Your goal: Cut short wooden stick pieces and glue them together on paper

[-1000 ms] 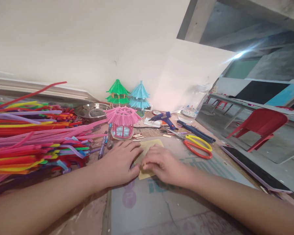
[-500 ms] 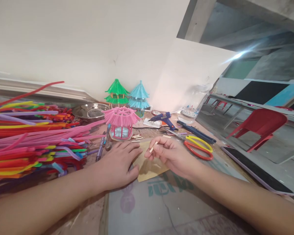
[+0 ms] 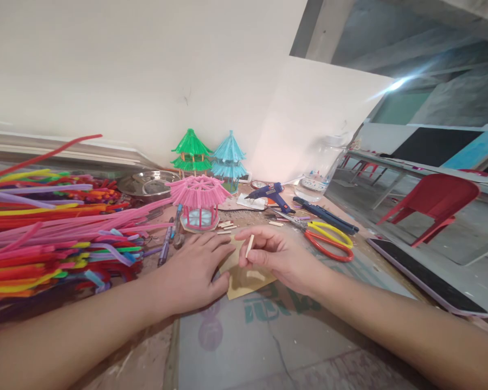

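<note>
A person's left hand (image 3: 193, 268) presses flat, fingers spread, on a tan cardboard piece (image 3: 244, 276) lying on the tabletop (image 3: 309, 336), while the right hand (image 3: 274, 257) pinches a short pale wooden stick (image 3: 249, 246) just above it; placing it likely demands careful alignment. Green printing on the mat beneath is unreadable.
</note>
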Action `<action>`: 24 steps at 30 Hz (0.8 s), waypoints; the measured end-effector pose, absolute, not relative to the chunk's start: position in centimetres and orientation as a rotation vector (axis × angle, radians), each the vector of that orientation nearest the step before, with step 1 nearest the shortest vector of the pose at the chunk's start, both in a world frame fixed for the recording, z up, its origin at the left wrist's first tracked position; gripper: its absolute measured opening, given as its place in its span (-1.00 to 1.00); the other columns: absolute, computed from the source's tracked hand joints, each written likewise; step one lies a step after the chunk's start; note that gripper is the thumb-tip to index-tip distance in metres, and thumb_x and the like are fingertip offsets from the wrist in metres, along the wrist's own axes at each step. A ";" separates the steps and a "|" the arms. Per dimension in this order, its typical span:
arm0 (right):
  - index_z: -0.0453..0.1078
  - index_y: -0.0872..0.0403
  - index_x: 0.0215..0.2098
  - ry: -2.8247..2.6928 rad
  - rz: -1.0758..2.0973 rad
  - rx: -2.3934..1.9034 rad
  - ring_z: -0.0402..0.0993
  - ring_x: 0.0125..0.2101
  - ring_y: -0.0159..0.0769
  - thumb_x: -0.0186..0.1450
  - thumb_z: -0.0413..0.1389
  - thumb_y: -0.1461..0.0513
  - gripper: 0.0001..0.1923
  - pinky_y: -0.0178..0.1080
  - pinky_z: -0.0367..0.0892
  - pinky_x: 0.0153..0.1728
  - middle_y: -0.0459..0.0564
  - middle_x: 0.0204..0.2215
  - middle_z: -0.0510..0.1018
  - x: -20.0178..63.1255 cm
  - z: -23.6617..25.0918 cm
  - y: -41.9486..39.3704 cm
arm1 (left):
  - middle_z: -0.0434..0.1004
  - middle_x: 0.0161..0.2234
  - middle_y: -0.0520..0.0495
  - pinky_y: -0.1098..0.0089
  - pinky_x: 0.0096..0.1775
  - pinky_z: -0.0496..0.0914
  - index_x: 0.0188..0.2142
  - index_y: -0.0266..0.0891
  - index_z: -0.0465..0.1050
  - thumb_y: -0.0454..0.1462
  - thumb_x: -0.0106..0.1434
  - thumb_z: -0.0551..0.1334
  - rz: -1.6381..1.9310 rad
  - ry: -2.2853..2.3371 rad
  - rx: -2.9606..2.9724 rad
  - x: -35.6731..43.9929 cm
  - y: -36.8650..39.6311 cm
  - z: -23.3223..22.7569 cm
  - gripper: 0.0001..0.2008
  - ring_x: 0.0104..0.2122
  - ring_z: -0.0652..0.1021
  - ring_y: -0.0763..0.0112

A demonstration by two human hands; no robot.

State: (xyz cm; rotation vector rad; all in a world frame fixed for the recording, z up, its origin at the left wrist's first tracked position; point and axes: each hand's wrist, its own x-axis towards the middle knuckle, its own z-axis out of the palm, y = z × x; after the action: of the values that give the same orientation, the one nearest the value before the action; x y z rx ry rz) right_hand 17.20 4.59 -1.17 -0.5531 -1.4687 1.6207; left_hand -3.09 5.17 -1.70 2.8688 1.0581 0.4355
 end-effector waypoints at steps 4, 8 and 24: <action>0.45 0.01 -0.06 -1.460 1.612 -0.602 0.50 -0.47 -0.55 0.10 0.40 0.21 -0.55 -0.44 0.35 -0.35 -0.26 -0.51 0.57 17.2 -1.1 4.6 | 0.40 0.16 -0.21 -0.05 0.19 0.20 0.10 -0.23 0.38 -0.21 0.32 0.08 0.449 1.056 2.877 -3.2 5.3 -1.9 -0.61 0.20 0.32 0.06; 0.41 0.03 -0.21 -1.464 1.584 -0.612 0.54 -0.45 -0.46 0.14 0.37 0.14 -0.67 -0.37 0.37 -0.34 -0.19 -0.49 0.61 17.3 -1.2 4.5 | 0.41 0.16 -0.21 -0.05 0.18 0.22 0.10 -0.24 0.38 -0.18 0.33 0.07 0.452 1.058 2.877 -3.1 5.3 -1.9 -0.61 0.18 0.34 0.06; 0.34 0.04 -0.37 -1.824 1.036 -0.859 0.42 -0.40 -0.35 0.26 0.18 0.14 -0.84 -0.29 0.33 -0.30 -0.12 -0.46 0.50 17.5 -1.4 4.9 | 0.43 0.13 -0.24 -0.09 0.16 0.26 0.09 -0.26 0.39 -0.25 0.25 0.11 0.485 1.101 2.853 -3.1 5.1 -1.7 -0.58 0.14 0.39 0.00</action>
State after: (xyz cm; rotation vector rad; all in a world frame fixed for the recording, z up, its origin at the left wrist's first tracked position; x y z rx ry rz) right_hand 17.50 4.86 -1.36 -0.8586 -1.8238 1.0359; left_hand -3.05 5.14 -1.67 2.8528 1.1010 0.4853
